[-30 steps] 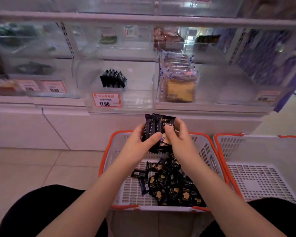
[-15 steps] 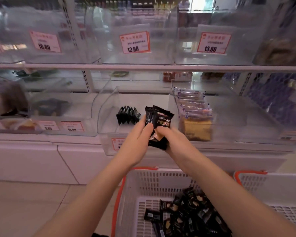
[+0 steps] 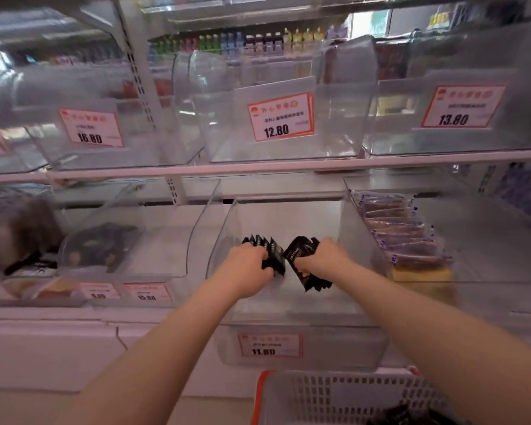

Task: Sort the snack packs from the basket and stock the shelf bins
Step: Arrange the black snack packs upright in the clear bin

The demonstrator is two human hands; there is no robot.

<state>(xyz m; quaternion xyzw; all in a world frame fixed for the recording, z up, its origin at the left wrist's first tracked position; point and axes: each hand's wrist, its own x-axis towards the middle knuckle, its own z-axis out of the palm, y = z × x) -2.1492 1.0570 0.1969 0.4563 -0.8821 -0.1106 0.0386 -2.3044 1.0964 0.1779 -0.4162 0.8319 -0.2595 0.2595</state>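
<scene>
Both my hands are inside the clear shelf bin (image 3: 301, 314) tagged 11.80. My right hand (image 3: 325, 262) grips a bunch of black snack packs (image 3: 305, 268) tilted toward the row. My left hand (image 3: 249, 265) rests against the standing row of black packs (image 3: 269, 250) at the bin's middle, its fingers curled around their front. The white basket with an orange rim (image 3: 344, 397) sits below, a few black packs (image 3: 411, 417) showing at the bottom edge.
To the right a bin holds purple-wrapped cake packs (image 3: 402, 237). Left bins (image 3: 105, 250) hold dark items. The upper shelf carries clear bins with price tags 16.80 (image 3: 91, 128), 12.80 (image 3: 281, 121) and 13.80 (image 3: 460, 107). A shelf rail (image 3: 258, 168) crosses just above the hands.
Both hands moved forward from above the basket into the 11.80 bin. The left hand let go of the bunch and went to the standing row. The view tilted upward.
</scene>
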